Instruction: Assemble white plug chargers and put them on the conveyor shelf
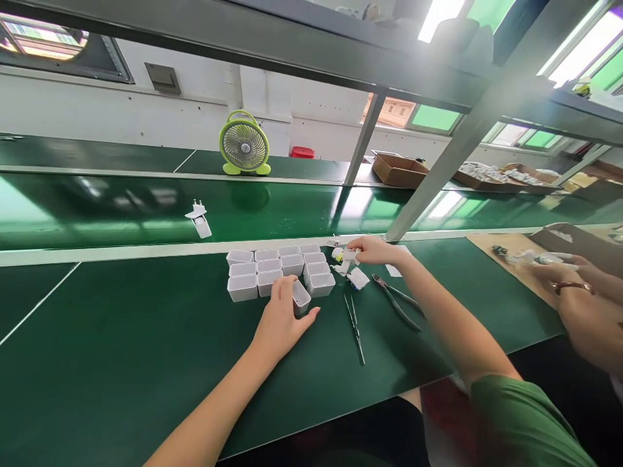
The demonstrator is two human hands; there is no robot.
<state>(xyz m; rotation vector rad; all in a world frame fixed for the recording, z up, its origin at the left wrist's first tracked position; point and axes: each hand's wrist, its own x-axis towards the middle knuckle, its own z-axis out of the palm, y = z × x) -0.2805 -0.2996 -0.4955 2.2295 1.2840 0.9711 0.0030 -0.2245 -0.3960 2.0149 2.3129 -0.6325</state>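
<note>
My left hand (282, 321) is curled around a small, open white plastic case (301, 297), with fingers on its far-left side and thumb near its close end. It sits at the front of a block of similar white cases (267, 266) set in rows. My right hand (374, 251) pinches a small white part (350, 255) above a little pile of loose pieces; its exact kind is hard to make out. A white square piece with dark bits underneath (358, 278) lies just nearer. Tweezers (355, 329) and pliers (398, 303) rest on the green bench.
Beyond the bench edge, a white plug adapter (199, 219) lies on a shiny green belt. A green fan (244, 144) and a cardboard box (400, 170) stand farther back. A slanted metal post (438, 152) rises nearby. At right, another person's hands (574, 279) handle parts over cardboard.
</note>
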